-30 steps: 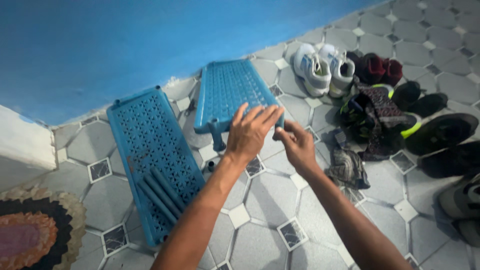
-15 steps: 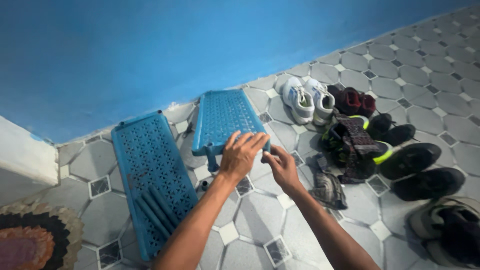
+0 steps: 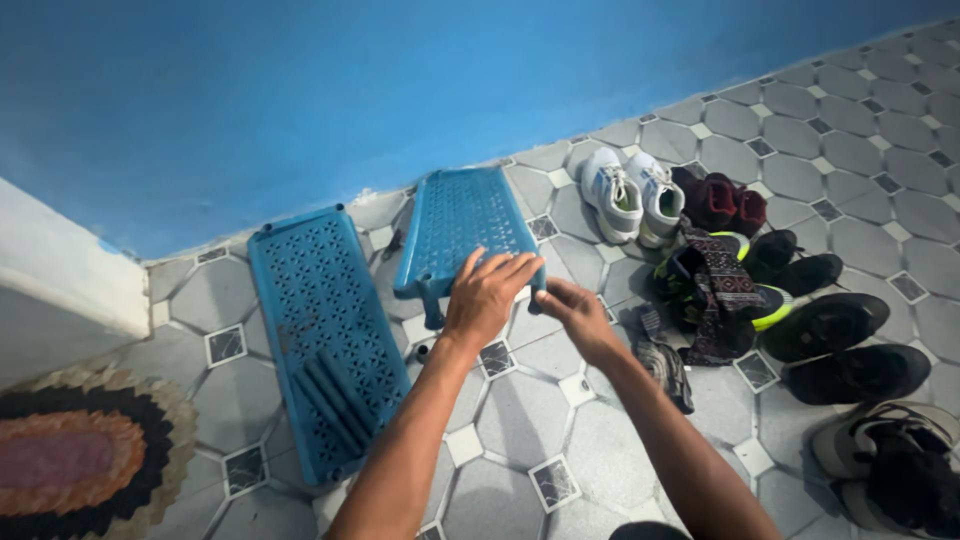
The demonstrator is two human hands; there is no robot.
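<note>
The near edge of a blue plastic shelf panel (image 3: 462, 225) is held by both hands. The left hand (image 3: 487, 298) lies on top of the edge with its fingers spread narrow and curled over the rim, so the panel is gripped by it. The right hand (image 3: 572, 308) is placed at the near right corner; its fingers seem closed around the corner, but the fingertips are hidden, so the exact grip cannot be told.

For this step to be done well, the panel should probably be kept level and held evenly on both sides, because one short leg (image 3: 432, 312) is seen under its near left corner and the piece could tip. The grip should be kept on the solid rim, not on the thin lattice.

The panel is a flat rectangle with a pattern of small holes, and it stands on the tiled floor (image 3: 520, 420) near the blue wall (image 3: 400, 90). A second blue panel (image 3: 320, 330) is lying just beside it on the left, with some blue tubes (image 3: 330, 395) resting on it. Several shoes (image 3: 760, 290) are scattered to the right, near the right hand.
</note>
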